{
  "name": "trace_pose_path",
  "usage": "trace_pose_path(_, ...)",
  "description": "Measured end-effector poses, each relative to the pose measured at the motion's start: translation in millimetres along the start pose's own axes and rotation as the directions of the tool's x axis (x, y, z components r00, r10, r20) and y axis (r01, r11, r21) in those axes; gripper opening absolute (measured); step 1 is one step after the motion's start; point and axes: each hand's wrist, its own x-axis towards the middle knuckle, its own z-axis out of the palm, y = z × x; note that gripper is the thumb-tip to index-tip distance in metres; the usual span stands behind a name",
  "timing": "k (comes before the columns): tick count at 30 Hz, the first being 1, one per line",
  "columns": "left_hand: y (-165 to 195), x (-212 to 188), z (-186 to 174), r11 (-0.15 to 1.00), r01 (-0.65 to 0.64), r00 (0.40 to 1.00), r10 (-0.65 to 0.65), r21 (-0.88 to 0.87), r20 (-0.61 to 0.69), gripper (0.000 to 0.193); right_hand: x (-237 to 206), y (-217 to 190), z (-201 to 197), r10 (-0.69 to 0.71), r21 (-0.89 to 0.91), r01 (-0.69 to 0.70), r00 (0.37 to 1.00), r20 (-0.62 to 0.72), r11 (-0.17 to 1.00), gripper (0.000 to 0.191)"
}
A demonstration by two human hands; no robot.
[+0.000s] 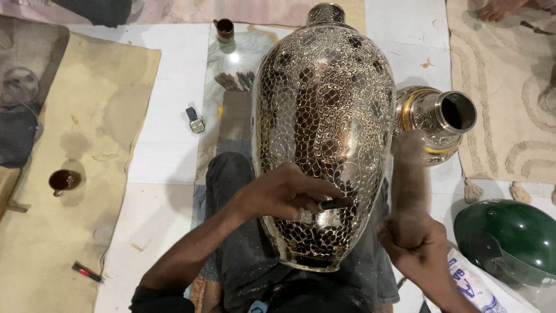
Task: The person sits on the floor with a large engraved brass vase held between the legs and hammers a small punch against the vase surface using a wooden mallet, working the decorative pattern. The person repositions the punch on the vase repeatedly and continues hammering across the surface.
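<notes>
Lying lengthwise along the lap, the engraved vase (322, 127) is touched by the left hand (284, 191) gripping a dark tool (335, 203) (tip pointing right); the right hand (414, 240) is fisted on a blurred mallet (408, 174)

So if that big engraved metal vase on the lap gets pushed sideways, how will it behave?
The large vase lies on its rounded side across the lap, so it would probably roll. Its polished metal looks slippery and likely heavy. The left hand presses a dark tool to it, perhaps steadying it.

Glossy engraved metal vase (324, 127); shiny green hard-shell helmet (507, 237); matt, stained cloth mat (75, 174); smooth tiled floor (168, 127)
</notes>
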Motion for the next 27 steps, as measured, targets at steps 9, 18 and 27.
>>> trace_pose_path(9,-29.6,2.3,5.8,0.988,-0.154,0.988,0.154,-0.019,0.028,0.06,-13.8,17.9,8.8,0.017,0.061,-0.012,0.996,-0.085,0.998,0.027)
trace_pose_path(18,-40.5,7.3,9.3,0.978,-0.142,0.989,0.136,0.15,0.05,0.053,-17.4,0.1,18.0,-0.052,0.145,0.088,0.97,-0.235,0.985,0.016)
trace_pose_path(27,-28.0,8.9,7.1,0.985,-0.084,0.996,0.081,0.149,0.028,0.065,-23.9,-2.3,21.0,0.046,-0.066,-0.062,0.973,-0.227,0.996,0.022)
